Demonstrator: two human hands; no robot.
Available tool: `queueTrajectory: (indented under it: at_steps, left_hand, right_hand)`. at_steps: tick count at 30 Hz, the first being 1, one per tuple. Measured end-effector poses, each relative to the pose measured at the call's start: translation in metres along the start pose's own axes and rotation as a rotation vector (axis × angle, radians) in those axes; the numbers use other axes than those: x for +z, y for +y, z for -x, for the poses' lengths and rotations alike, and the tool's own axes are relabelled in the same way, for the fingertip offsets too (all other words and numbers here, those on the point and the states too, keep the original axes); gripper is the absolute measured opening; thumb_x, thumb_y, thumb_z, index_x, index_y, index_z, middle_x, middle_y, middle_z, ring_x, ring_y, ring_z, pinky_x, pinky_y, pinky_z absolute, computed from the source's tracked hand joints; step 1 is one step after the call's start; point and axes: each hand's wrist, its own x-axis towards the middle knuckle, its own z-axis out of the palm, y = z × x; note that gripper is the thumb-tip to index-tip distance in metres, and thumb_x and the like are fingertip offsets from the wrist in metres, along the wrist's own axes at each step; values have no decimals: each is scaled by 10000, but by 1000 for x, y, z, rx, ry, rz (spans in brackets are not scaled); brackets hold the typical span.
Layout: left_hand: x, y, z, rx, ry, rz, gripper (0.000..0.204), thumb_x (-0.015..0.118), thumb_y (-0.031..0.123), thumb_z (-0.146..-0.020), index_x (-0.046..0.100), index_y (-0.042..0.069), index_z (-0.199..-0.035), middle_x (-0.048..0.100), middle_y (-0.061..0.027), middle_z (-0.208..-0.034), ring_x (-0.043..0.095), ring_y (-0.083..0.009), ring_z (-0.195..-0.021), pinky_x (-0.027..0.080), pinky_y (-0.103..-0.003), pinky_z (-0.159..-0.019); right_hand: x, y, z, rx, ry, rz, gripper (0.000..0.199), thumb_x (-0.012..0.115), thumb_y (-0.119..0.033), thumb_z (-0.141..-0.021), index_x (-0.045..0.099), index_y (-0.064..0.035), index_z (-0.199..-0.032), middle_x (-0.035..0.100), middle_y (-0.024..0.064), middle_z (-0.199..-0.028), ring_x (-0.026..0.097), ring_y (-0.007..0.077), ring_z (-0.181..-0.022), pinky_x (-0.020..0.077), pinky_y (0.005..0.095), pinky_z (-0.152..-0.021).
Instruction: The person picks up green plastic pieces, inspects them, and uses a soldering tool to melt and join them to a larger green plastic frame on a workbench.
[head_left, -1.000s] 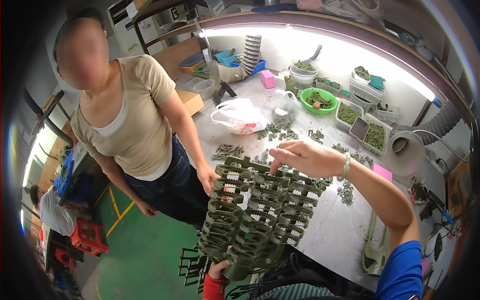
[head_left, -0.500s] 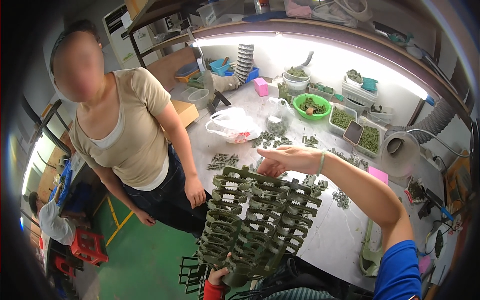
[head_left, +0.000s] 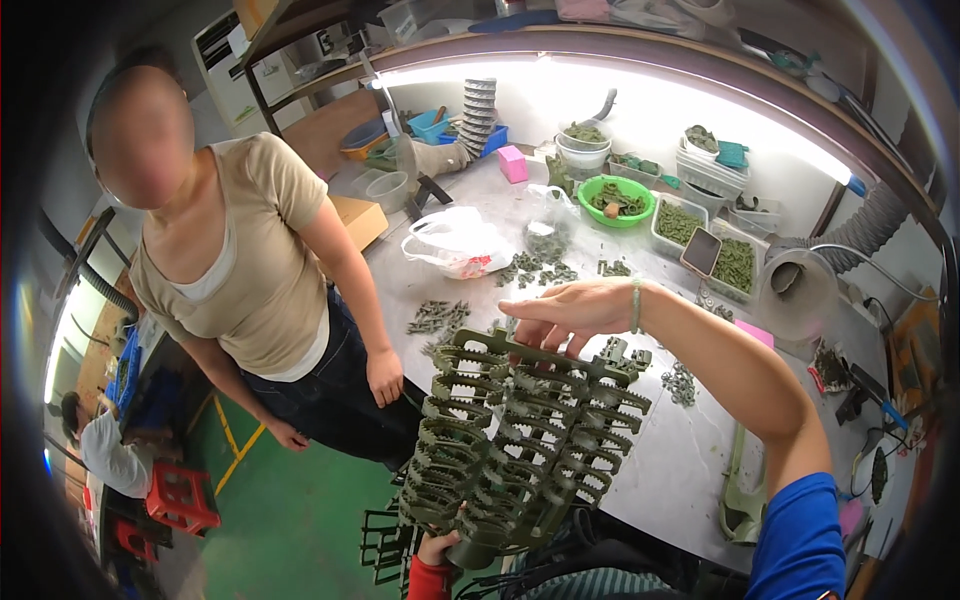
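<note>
A large dark green casting tree (head_left: 520,440), with rows of toothed, curved parts along its bars, stands tilted in front of me. Its lower end is gripped by my left hand (head_left: 437,547), in a red cuff; most of that hand's fingers are hidden behind the tree. Over the top crossbar hovers my right hand (head_left: 575,308), fingers apart, some pointing down at the bar's edge. Whether those fingertips touch the bar I cannot tell. Small loose grey-green parts (head_left: 438,317) lie on the table beyond it.
A person (head_left: 235,240) in a beige top stands close at the left. On the grey table (head_left: 660,475) are a white plastic bag (head_left: 458,240), a green bowl (head_left: 648,213) of parts, a phone (head_left: 701,252) on filled tubs and a duct mouth (head_left: 790,290). A red stool (head_left: 183,500) stands behind.
My right hand has lowered slightly toward the crossbar, and its fingers now point down at it. The left hand keeps its grip on the casting tree. The view has shifted a little.
</note>
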Motion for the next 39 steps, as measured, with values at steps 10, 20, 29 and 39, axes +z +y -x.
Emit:
queueTrajectory:
  at_steps: [10,20,29,39]
  left_hand:
    - [16,3,4,17,21,20,676,667,90,-748,461,-28,-1381,532,-139,-1358,516,-293,-1233,400,-428,-1072]
    - [11,1,5,24,10,55,642,645,64,-756,477,-28,-1369,539,-143,-1351,541,-311,-1203,434,-456,-1043]
    - [10,2,9,17,16,96,646,590,37,-740,468,-38,-1370,562,-162,-1316,567,-323,-1167,451,-453,-1028]
    - [31,11,4,42,18,152,612,561,33,-748,482,-17,-1354,583,-190,-1276,581,-338,-1145,470,-460,-1012]
  right_hand:
    - [-1,2,16,67,1,34,837,392,-702,-931,620,60,-1192,607,151,-1155,624,217,-957,539,330,-820]
    - [4,-4,11,39,62,202,827,399,-742,-901,619,-22,-1244,617,135,-1167,590,181,-892,517,305,-817]
    - [9,-7,9,1,48,310,492,575,-451,-955,639,-58,-1244,651,30,-978,571,98,-709,515,255,-680]
    - [8,-1,2,-30,98,333,464,562,-433,-965,659,-43,-1197,597,7,-827,535,92,-682,474,260,-615]
